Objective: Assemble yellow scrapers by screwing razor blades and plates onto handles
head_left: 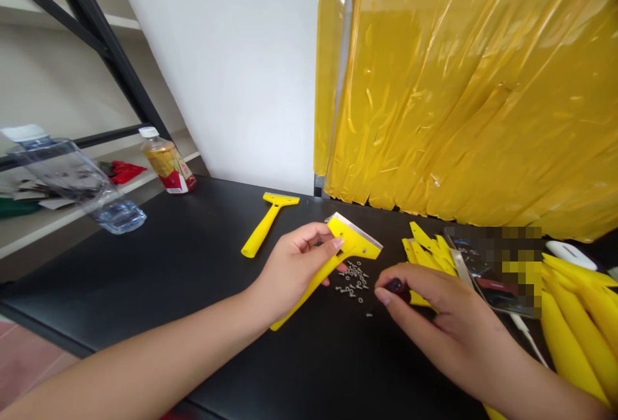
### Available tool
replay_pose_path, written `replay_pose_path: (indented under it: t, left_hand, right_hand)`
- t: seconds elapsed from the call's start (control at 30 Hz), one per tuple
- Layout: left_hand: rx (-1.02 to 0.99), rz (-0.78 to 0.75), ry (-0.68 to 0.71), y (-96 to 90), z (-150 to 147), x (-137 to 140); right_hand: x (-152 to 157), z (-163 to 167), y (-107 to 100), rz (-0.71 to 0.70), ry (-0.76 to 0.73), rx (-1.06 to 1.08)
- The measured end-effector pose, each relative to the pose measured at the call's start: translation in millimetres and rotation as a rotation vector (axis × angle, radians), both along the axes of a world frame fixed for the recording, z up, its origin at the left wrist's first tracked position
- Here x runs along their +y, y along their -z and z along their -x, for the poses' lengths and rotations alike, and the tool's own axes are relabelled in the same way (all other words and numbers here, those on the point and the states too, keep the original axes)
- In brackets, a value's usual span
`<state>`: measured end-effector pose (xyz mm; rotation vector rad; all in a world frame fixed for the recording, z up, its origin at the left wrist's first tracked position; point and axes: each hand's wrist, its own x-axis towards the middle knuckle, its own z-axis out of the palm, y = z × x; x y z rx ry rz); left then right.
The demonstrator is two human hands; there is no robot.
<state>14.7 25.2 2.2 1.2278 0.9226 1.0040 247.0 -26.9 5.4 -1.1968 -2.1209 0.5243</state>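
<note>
My left hand [292, 268] is closed around a yellow scraper [356, 239], its thumb pressed near the wide head. A metal blade edge shows along the scraper's top, and the handle slants down toward me. In my right hand [449, 310], thumb and forefinger pinch a small dark rounded object [394, 285], like the end of a tool handle; the rest of it is hidden. Between the hands, small screws and nuts [355, 278] lie scattered on the black table [193, 265]. Another yellow scraper [263, 230] rests beyond my left hand.
Flat yellow scraper parts [425, 249] and a phone [492, 272] lie to the right, by piled yellow handles [570, 330]. A clear bottle [82, 175] and a drink bottle [167, 159] stand left. Yellow plastic sheeting [473, 85] hangs behind.
</note>
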Motion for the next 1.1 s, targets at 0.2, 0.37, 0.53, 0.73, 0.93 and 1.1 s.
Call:
replay_pose_path:
  t: [0.2,0.37,0.53,0.73,0.93,1.1]
  left_hand:
    - [-0.006,0.009,-0.014,0.8,-0.8,0.3]
    - [-0.010,0.011,-0.020,0.1,-1.5,-0.1]
    - [-0.006,0.008,-0.013,0.6,-1.5,0.4]
    - [-0.007,0.003,-0.016,-0.6,-2.1,-0.4]
    - [-0.006,0.007,-0.011,-0.3,-1.2,0.2]
    - [-0.009,0.010,-0.006,0.1,-0.8,0.7]
  right_hand:
    - [-2.3,-3.2,-5.9,-0.040,0.020,-0.026]
    - [-3.1,-4.4,-5.7,-0.045,0.004,-0.034]
    - [-1.3,-3.4,-4.4,-0.021,-0.001,-0.035]
    - [-1.7,-4.4,-2.7,-0.040,-0.011,-0.038]
    - [-3.1,-4.2,0.0,-0.047,-0.031,-0.031]
    - [-4.6,-2.6,-1.8,-0.069,-0.039,-0.035]
